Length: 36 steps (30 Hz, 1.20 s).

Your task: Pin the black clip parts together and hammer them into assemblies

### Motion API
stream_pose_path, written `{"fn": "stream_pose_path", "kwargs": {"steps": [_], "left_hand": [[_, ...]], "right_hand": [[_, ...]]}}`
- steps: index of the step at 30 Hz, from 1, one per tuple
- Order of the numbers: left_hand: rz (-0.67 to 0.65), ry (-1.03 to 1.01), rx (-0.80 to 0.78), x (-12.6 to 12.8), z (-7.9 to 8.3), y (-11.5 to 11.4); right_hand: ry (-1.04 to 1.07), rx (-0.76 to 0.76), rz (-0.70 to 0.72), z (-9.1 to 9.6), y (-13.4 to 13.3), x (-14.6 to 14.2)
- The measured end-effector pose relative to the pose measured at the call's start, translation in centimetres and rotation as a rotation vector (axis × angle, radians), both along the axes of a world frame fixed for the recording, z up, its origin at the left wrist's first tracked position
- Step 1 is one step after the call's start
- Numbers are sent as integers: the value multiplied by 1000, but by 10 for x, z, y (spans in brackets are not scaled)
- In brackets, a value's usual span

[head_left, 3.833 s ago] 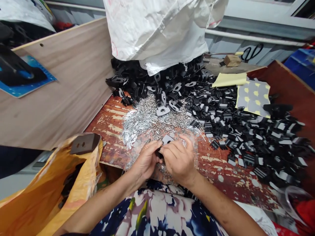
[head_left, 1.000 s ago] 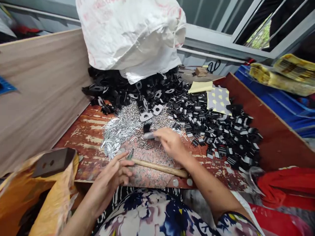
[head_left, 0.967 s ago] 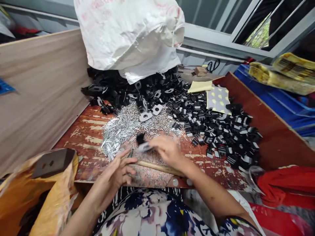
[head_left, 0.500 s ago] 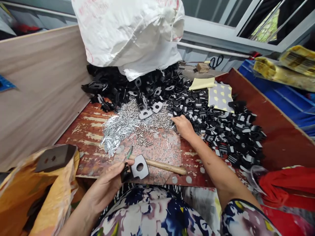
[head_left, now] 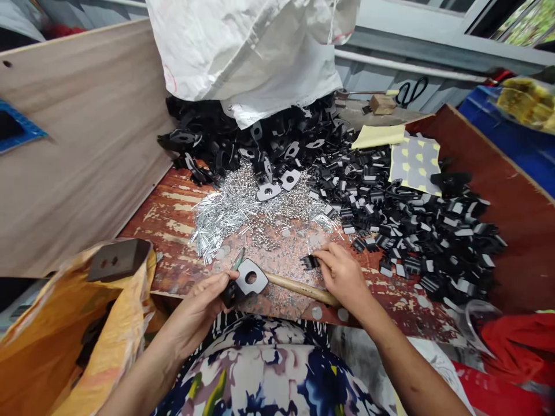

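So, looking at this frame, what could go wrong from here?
The small black clip is pinched by the right hand, so it might slip onto the table. The wooden-handled tool lies with its handle end by that hand, which could bump it. The left hand holds the grey-faced black part near the table's front edge; if dropped, it might fall off.

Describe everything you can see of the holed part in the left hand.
The holed part has a flat, light-grey face with rounded corners and a dark hole near its middle. Its black side looks like plastic and is partly hidden. The left hand grips it by that black side, grey face tilted up towards the camera, by the near edge of the table. A wooden handle shows from behind it; whether they touch can't be told.
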State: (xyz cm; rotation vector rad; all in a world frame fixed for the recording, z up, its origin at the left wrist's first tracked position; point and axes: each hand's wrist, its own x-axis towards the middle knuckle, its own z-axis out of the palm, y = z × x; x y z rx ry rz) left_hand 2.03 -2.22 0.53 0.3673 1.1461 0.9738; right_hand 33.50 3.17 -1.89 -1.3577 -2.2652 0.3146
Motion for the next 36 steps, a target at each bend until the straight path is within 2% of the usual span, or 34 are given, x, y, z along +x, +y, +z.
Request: {"fn": "stream_pose_path", "kwargs": {"steps": [4,7,10,13,17,21,26,30,36], "left_hand": [[-21,12,57,2,1,-1],[-89,36,102,6,2,-2],[-149,93,157,14,1,-3],[-193,105,204,27,1,-1],[-197,9,217,45,4,5],[-188,-66,235,53,8,10],[-192,-70,305,51,9,8],[-184,-51,355,50,4,4],[-159,-41,315,45,-5,0]], "right_hand": [[-182,45,169,2,1,-1],[-217,64,124,-6,5,-5],[-56,116,39,-3,7,-12],[216,151,-34,14,5,-28],[439,35,-15,33,-5,-65],[490,64,-10,30,-15,-90],[538,146,11,21,-20,-95],[573,85,66,15,-25,-98],[578,-14,116,12,-32,-106]]}}
